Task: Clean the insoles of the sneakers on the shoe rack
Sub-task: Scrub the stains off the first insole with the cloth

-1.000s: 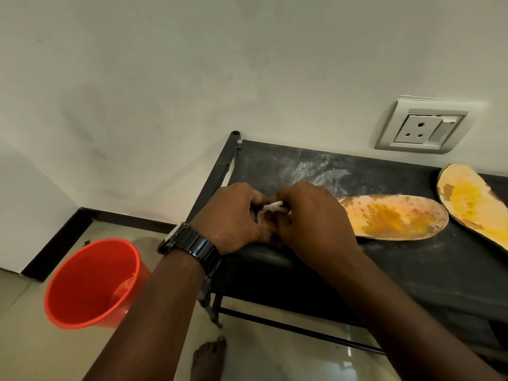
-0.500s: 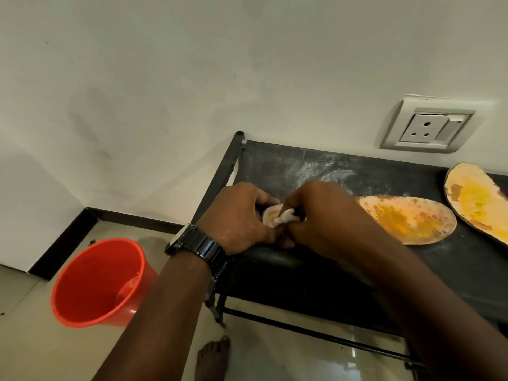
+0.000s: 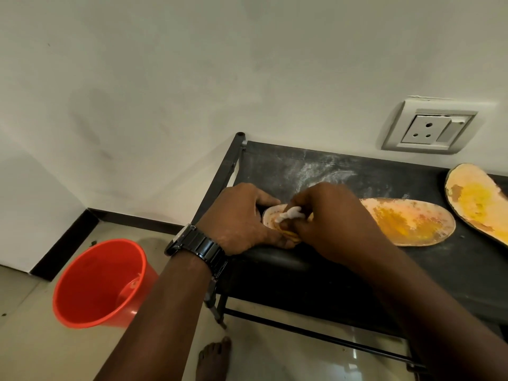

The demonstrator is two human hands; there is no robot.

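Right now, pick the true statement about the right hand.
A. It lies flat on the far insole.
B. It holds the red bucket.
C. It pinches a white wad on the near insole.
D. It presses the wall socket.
C: the right hand pinches a small white wad against the end of the near insole, which the left hand grips on the shoe rack.
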